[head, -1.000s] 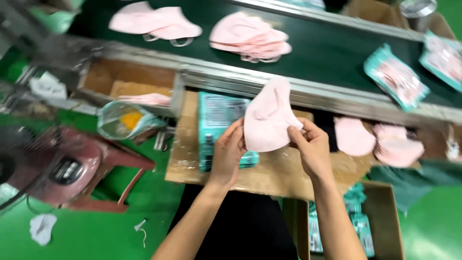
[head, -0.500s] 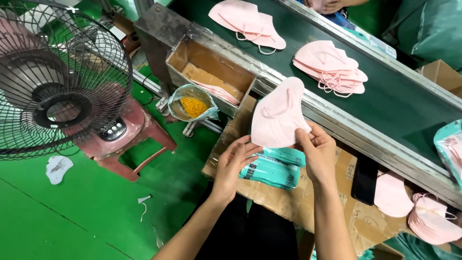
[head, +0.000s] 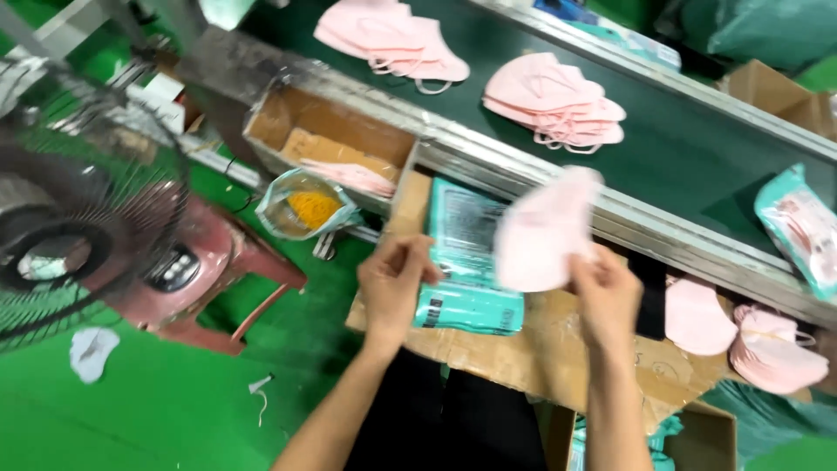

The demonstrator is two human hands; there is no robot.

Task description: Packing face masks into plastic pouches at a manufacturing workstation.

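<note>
A pink mask [head: 545, 228] is pinched by the right hand [head: 606, 292] just beside the teal pouch stack [head: 466, 262], whose top pouch gets gripped by the left hand [head: 394, 283], probably for easy loading.

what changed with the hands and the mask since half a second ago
The left hand let go of the pink mask and moved down onto the teal packets. The right hand alone now holds the mask, up over the cardboard. The mask piles on the belt look the same; the view only shifted.
</note>
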